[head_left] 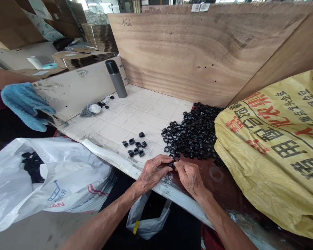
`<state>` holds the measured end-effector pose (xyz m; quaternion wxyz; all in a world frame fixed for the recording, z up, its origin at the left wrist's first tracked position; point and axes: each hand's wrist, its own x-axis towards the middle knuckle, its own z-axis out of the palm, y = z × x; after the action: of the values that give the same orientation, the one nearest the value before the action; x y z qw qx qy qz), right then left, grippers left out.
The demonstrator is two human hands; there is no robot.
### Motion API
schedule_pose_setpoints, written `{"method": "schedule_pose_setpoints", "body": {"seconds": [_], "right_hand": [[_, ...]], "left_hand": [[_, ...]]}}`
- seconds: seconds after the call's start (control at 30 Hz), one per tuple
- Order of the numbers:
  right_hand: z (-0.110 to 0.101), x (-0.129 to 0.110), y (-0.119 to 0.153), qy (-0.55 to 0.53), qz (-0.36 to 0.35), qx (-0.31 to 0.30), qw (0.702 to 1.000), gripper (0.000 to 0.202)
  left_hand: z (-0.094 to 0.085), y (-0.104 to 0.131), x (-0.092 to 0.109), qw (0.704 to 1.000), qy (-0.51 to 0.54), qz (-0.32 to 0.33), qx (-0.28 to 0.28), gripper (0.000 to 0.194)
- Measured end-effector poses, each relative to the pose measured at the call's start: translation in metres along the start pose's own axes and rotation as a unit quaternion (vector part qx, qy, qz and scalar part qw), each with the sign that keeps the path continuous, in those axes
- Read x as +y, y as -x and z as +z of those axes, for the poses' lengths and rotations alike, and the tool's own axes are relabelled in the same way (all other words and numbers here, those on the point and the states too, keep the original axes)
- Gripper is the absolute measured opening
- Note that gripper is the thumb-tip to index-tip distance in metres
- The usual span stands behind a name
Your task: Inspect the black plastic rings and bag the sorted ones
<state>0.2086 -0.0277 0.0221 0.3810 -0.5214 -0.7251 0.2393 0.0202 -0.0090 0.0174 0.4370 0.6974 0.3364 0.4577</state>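
My left hand (156, 171) and my right hand (188, 175) meet over the table's front edge, fingers pinched together. Between their fingertips is a small black ring-shaped part (171, 164), partly covered by the fingers. Just behind them spreads a large pile of black ring-shaped parts (198, 130). To the left of my hands, a small group of black ring-shaped parts (136, 151) lies apart on the white tiled surface. Which hand bears more of the held part cannot be told.
A yellow sack (271, 146) lies on the right beside the pile. A grey bottle (118, 81) stands near the wooden board (198, 52). At left are a white bag (75, 173) of black parts and a blue cloth (26, 102). Another person's arm (10, 78) shows at far left.
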Motion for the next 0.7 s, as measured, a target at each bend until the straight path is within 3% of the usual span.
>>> {"method": "schedule_pose_setpoints", "body": {"seconds": [0.1,0.23,0.43,0.57,0.7], "right_hand": [[-0.003,-0.005,0.0,-0.05,0.026,-0.014,0.998,0.024],[-0.006,-0.011,0.0,-0.049,0.03,-0.019,0.998,0.037],[-0.009,-0.015,-0.002,-0.058,0.014,-0.021,0.998,0.037],[-0.008,-0.013,-0.004,-0.069,0.01,-0.003,0.998,0.015],[-0.006,-0.008,-0.003,-0.05,0.032,-0.012,0.998,0.02]], "left_hand": [[0.0,0.0,0.001,1.0,-0.006,-0.012,0.019,0.022],[0.0,0.001,0.002,0.999,0.001,-0.039,0.035,0.022],[0.0,0.001,0.002,0.997,0.026,-0.058,0.04,0.024],[0.0,0.001,0.003,0.997,0.019,-0.06,0.037,0.023],[-0.001,0.001,0.003,0.998,0.002,-0.051,0.029,0.024]]}}
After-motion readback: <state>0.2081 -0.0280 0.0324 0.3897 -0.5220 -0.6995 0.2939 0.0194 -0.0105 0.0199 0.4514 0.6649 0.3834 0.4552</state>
